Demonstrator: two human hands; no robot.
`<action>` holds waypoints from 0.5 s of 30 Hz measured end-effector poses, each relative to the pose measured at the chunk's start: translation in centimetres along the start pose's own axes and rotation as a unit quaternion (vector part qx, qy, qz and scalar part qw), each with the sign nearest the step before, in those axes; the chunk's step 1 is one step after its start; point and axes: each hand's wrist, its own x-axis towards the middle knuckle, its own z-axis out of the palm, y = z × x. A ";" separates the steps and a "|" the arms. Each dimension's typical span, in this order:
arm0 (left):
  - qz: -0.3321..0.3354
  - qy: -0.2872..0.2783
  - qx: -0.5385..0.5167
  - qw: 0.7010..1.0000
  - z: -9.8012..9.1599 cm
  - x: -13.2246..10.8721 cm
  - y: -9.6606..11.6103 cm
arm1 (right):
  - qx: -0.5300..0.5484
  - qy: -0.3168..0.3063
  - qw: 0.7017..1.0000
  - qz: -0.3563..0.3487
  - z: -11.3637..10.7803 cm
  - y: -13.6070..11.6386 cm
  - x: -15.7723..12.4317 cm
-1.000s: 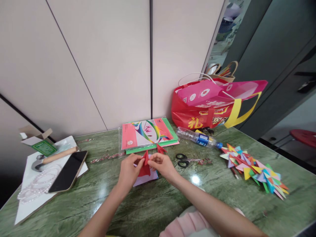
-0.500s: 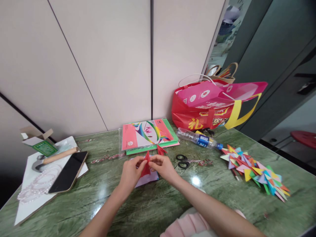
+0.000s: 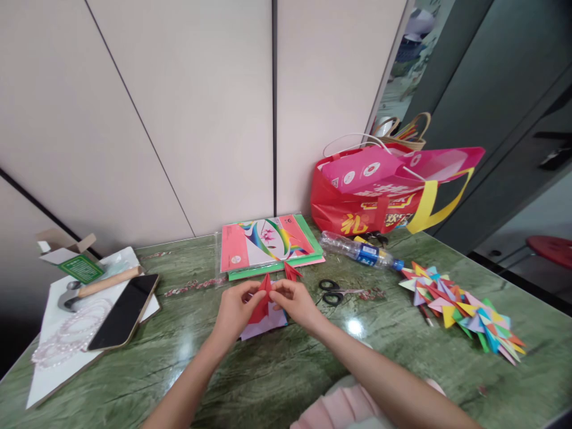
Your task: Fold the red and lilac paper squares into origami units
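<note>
A folded piece of red origami paper (image 3: pixel 264 293) with a pointed tip stands between my hands. My left hand (image 3: pixel 239 305) pinches its left side, and my right hand (image 3: pixel 292 301) pinches the right side near the point. Below them lies a light purple paper sheet (image 3: pixel 259 329) on the green table, partly covered by the hands and the red paper. Just behind the right fingers sits another small folded red paper piece (image 3: pixel 292 271). To the right of my right hand are black-handled scissors (image 3: pixel 333 292).
A pack of coloured paper (image 3: pixel 268 244) lies against the wall. Rightward are a plastic bottle (image 3: pixel 357 250), a red gift bag (image 3: pixel 370 202) and many-coloured folded paper pieces (image 3: pixel 460 310). At left are a phone (image 3: pixel 125 313), a hammer (image 3: pixel 107 282), beads (image 3: pixel 74 333) and a small box (image 3: pixel 74 259).
The red paper has tilted and spread a little to the left under my left fingers. Both hands keep their pinch in nearly the same place.
</note>
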 end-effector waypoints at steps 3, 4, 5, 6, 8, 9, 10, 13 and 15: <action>-0.036 -0.022 -0.050 0.998 -0.3 0.2 0.3 | -0.023 0.010 0.999 -0.020 -0.2 -0.2 0.0; -0.045 -0.030 -0.064 0.996 -0.4 0.2 0.4 | -0.023 0.008 1.000 -0.018 -0.2 -0.3 0.0; -0.053 -0.033 -0.075 0.995 -0.5 0.2 0.5 | -0.018 0.005 1.000 -0.013 -0.2 -0.3 -0.1; -0.058 -0.032 -0.080 0.995 -0.5 0.2 0.6 | -0.011 0.001 1.000 -0.008 -0.3 -0.3 -0.1; -0.065 -0.018 -0.081 0.994 -0.6 0.3 0.6 | 0.000 0.001 1.000 -0.004 -0.2 -0.3 -0.2; -0.067 -0.007 -0.075 0.995 -0.6 0.3 0.6 | 0.004 0.006 1.000 -0.004 -0.2 -0.3 -0.2; -0.067 0.004 -0.065 0.996 -0.6 0.3 0.5 | 0.006 0.012 1.000 -0.007 -0.2 -0.3 -0.2; -0.033 0.042 -0.002 0.999 -0.6 0.3 0.2 | 0.019 0.023 1.000 -0.006 -0.1 -0.3 -0.2; 0.016 0.071 0.080 0.994 -0.6 0.1 0.1 | 0.037 0.019 0.999 0.002 0.0 -0.3 -0.3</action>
